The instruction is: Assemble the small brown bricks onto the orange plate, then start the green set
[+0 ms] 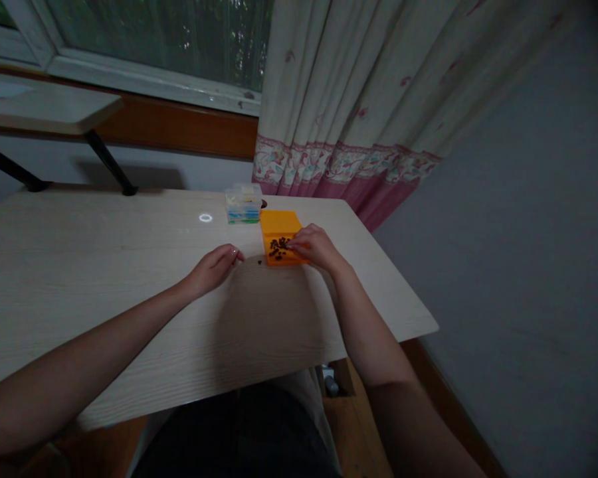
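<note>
An open orange plastic box [284, 261], its lid [280, 220] tipped back, lies on the table. Several small dark brown pieces [279, 246] are scattered inside it. My right hand [315, 245] reaches over the box's right side, fingertips pinched together among the pieces; whatever is between them is too small to make out. To the left of the box, my left hand [215, 267] is curled closed at the tabletop, and its fingers hide anything inside. One loose dark piece [260, 262] lies on the table between my left hand and the box.
Behind the orange box stand stacked clear plastic cases [244, 204] with blue, green and yellow contents. A raised shelf [54, 106] on black legs occupies the back left of the pale wooden table [104, 259]. A curtain [329, 99] hangs behind, and a wall [508, 232] bounds the right.
</note>
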